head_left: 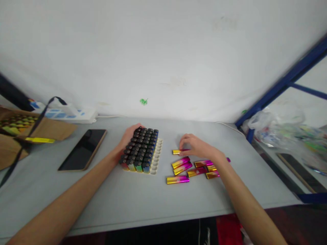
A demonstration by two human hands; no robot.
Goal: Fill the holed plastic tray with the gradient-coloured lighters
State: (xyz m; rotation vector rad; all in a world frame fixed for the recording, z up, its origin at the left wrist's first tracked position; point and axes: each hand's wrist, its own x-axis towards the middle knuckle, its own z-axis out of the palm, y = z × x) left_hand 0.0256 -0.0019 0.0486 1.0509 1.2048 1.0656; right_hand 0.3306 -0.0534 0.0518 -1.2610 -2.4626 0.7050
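Note:
A white tray (156,160) stands on the grey table, filled with rows of black-topped lighters (139,149) except for a strip of bare round slots along its right side. My left hand (129,136) is around the tray's far left side, its fingers partly hidden behind the lighters. To the right, my right hand (190,144) has its fingers closed on the right end of a yellow and purple metallic sleeve (176,152). Several more such sleeves (178,179) lie loose below that hand, some partly covered by my right forearm.
A dark phone (83,149) lies left of the tray. Behind it are a power strip (84,115) and an open brown paper bag (55,128) with a black strap. At the right, plastic bags (265,126) lie beyond a blue metal frame (276,92).

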